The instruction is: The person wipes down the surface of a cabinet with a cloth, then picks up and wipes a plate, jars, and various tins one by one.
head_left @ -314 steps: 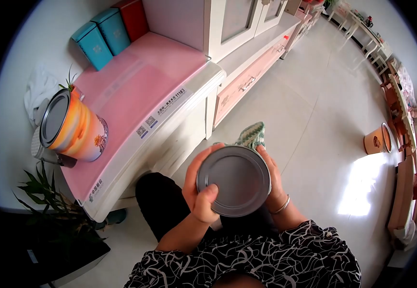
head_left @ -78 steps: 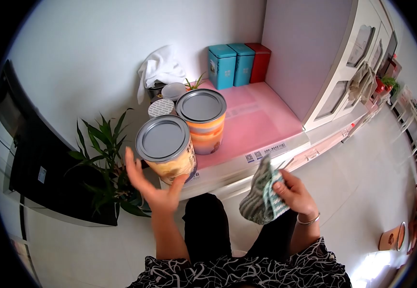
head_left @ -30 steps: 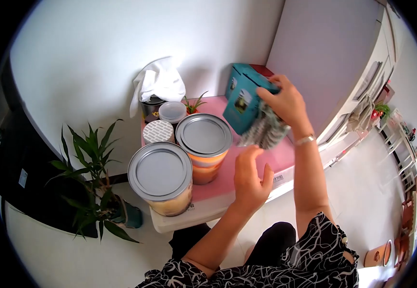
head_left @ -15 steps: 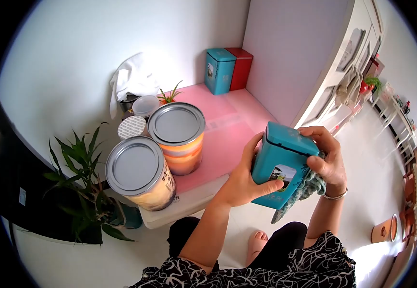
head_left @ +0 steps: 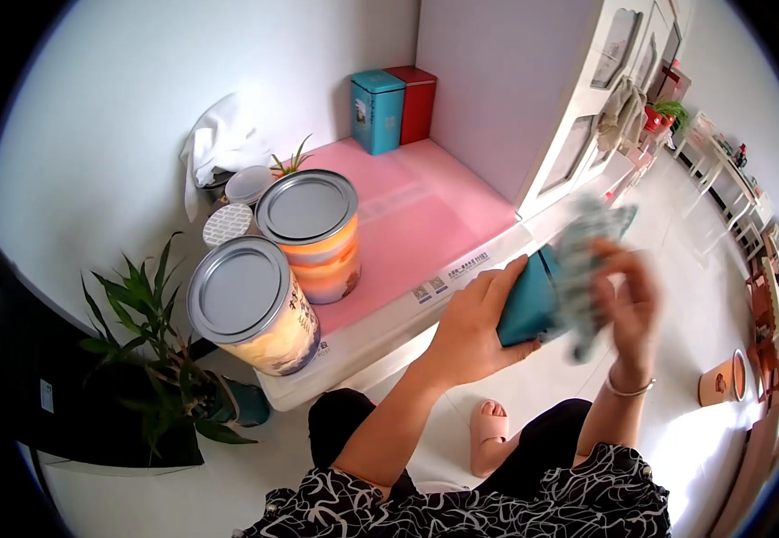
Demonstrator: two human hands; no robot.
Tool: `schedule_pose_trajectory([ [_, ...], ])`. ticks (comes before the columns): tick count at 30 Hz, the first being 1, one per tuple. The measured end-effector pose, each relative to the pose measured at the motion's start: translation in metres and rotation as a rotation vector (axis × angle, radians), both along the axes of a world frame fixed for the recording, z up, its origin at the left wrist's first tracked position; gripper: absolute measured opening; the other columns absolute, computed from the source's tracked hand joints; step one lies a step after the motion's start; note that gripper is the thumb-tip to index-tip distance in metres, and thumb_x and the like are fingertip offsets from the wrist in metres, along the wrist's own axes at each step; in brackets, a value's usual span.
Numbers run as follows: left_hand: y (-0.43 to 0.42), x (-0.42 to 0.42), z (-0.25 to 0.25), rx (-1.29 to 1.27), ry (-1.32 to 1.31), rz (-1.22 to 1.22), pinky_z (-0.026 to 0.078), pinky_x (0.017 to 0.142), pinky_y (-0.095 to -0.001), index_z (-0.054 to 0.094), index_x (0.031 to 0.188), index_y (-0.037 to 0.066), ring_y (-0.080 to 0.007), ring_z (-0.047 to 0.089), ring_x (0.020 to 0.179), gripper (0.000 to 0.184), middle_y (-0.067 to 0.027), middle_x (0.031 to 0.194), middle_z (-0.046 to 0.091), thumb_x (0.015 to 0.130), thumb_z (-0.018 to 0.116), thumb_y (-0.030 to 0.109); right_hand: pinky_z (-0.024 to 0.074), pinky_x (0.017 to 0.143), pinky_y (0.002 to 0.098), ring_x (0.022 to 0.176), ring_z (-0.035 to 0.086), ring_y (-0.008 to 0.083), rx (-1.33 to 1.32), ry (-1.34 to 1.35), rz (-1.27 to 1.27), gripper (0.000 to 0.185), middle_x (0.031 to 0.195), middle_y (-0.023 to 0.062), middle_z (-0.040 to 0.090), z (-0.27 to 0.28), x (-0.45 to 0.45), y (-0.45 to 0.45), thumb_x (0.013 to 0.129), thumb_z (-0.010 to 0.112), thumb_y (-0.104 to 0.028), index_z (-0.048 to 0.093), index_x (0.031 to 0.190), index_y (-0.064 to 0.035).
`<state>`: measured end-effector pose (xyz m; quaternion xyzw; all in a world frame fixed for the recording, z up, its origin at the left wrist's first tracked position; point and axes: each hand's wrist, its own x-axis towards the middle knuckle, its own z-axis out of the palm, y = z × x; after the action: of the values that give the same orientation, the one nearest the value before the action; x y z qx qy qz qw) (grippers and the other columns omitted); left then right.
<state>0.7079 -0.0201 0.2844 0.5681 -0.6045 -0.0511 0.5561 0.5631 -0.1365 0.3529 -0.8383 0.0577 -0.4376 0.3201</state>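
Note:
My left hand [head_left: 474, 327] is wrapped round a teal tin box [head_left: 528, 303], held tilted in front of the cabinet edge. In my right hand [head_left: 627, 296] is a grey-green patterned cloth [head_left: 585, 260], blurred by motion and covering the right part of the tin. A bracelet circles my right wrist. On the pink-covered surface [head_left: 407, 215] two large round canisters with grey metal lids stand at the left: an orange one [head_left: 322, 269] and a cream one [head_left: 291, 336]. Farther back, another teal tin [head_left: 378, 112] sits beside a red tin [head_left: 418, 106].
Behind the canisters are a clear-lidded tub [head_left: 250, 184], a patterned round lid [head_left: 228, 224], a white cloth [head_left: 219, 143] and a small plant [head_left: 291, 161]. A leafy potted plant [head_left: 161, 332] stands left. White cabinet doors [head_left: 578, 148] rise at right; an orange bucket [head_left: 721, 381] is on the floor.
The teal tin has been turned and its picture no longer shows. My right hand has come off the tin's edge and lifted the cloth against it. The view has shifted slightly.

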Motion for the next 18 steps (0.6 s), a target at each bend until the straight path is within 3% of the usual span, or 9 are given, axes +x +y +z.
schedule_pose_trajectory([
  [2, 0.002, -0.007, -0.003, 0.064, 0.047, -0.03, 0.041, 0.082, -0.0381, 0.031, 0.128, 0.003, -0.0345, 0.05, 0.098, 0.085, -0.019, 0.11, 0.048, 0.059, 0.076, 0.022, 0.0355, 0.093, 0.0353, 0.107, 0.048, 0.0248, 0.124, 0.165, 0.049, 0.03, 0.113, 0.0149, 0.053, -0.007, 0.007, 0.014, 0.08, 0.062, -0.023, 0.054, 0.099, -0.0008],
  [5, -0.002, -0.012, -0.006, 0.021, 0.047, -0.087, 0.042, 0.081, -0.0376, 0.032, 0.128, 0.003, -0.0341, 0.051, 0.096, 0.085, -0.0171, 0.108, 0.048, 0.058, 0.077, 0.023, 0.0333, 0.094, 0.0332, 0.11, 0.046, 0.0258, -0.002, 0.231, 0.103, 0.051, 0.118, 0.0161, 0.049, -0.009, -0.005, 0.002, 0.08, 0.061, -0.03, 0.045, 0.12, -0.0019],
  [6, -0.003, -0.013, -0.005, 0.021, 0.046, -0.088, 0.042, 0.081, -0.0376, 0.032, 0.128, 0.003, -0.0341, 0.051, 0.096, 0.085, -0.0171, 0.108, 0.048, 0.058, 0.077, 0.023, 0.0333, 0.094, 0.0332, 0.11, 0.046, 0.0258, -0.002, 0.23, 0.102, 0.051, 0.118, 0.0161, 0.049, -0.01, -0.008, 0.001, 0.08, 0.061, -0.03, 0.045, 0.12, -0.0019],
  [9, -0.002, -0.014, -0.004, 0.047, -0.053, -0.042, 0.042, 0.08, -0.0363, 0.034, 0.128, 0.003, -0.0323, 0.051, 0.095, 0.085, -0.0163, 0.111, 0.048, 0.058, 0.078, 0.02, 0.035, 0.089, 0.0266, 0.101, 0.046, 0.0157, 0.412, 0.226, 0.023, 0.043, 0.108, 0.0088, 0.05, -0.017, -0.014, -0.001, 0.087, 0.049, -0.029, 0.043, 0.119, -0.002],
  [10, -0.002, -0.013, -0.005, 0.053, -0.055, -0.048, 0.042, 0.08, -0.0363, 0.034, 0.128, 0.003, -0.0323, 0.051, 0.095, 0.085, -0.0163, 0.111, 0.048, 0.058, 0.078, 0.02, 0.0364, 0.083, 0.0235, 0.092, 0.046, 0.0109, 0.662, 0.067, 0.023, 0.036, 0.1, 0.0052, 0.05, -0.039, -0.014, -0.01, 0.088, 0.046, -0.027, 0.042, 0.115, -0.0031],
  [12, -0.006, -0.011, -0.007, -0.083, -0.176, 0.051, 0.042, 0.08, -0.0367, 0.034, 0.127, 0.002, -0.0336, 0.051, 0.095, 0.085, -0.0166, 0.112, 0.048, 0.056, 0.078, 0.017, 0.0364, 0.083, 0.0228, 0.093, 0.046, 0.0095, 0.707, -0.075, -0.037, 0.032, 0.099, 0.003, 0.05, -0.067, -0.017, -0.018, 0.09, 0.044, -0.025, 0.04, 0.113, -0.0037],
  [14, -0.01, -0.015, -0.008, -0.053, -0.121, 0.044, 0.041, 0.084, -0.0366, 0.033, 0.127, 0.002, -0.0313, 0.051, 0.099, 0.084, -0.017, 0.115, 0.047, 0.058, 0.078, 0.015, 0.0353, 0.086, 0.0238, 0.097, 0.046, 0.0117, 0.793, -0.28, -0.021, 0.03, 0.106, 0.0041, 0.049, -0.087, -0.014, -0.013, 0.092, 0.04, -0.02, 0.036, 0.117, -0.0033],
  [16, -0.018, -0.019, -0.019, -0.143, 0.103, 0.086, 0.04, 0.088, -0.0368, 0.027, 0.13, 0.002, -0.0273, 0.049, 0.103, 0.085, -0.0164, 0.119, 0.044, 0.062, 0.077, 0.014, 0.0338, 0.083, 0.0233, 0.091, 0.041, 0.0093, 0.879, -0.345, -0.072, 0.031, 0.102, 0.0036, 0.045, -0.083, -0.006, 0.009, 0.09, 0.042, -0.019, 0.032, 0.115, -0.004],
  [18, -0.026, -0.027, -0.025, -0.138, 0.446, -0.024, 0.04, 0.089, -0.0342, 0.012, 0.134, 0.003, -0.0226, 0.046, 0.106, 0.089, -0.0142, 0.118, 0.04, 0.069, 0.072, 0.01, 0.0381, 0.078, 0.022, 0.087, 0.041, 0.0075, 0.52, -0.199, -0.155, 0.031, 0.098, 0.0042, 0.044, -0.116, -0.001, 0.015, 0.088, 0.046, -0.013, 0.031, 0.115, -0.0038],
])
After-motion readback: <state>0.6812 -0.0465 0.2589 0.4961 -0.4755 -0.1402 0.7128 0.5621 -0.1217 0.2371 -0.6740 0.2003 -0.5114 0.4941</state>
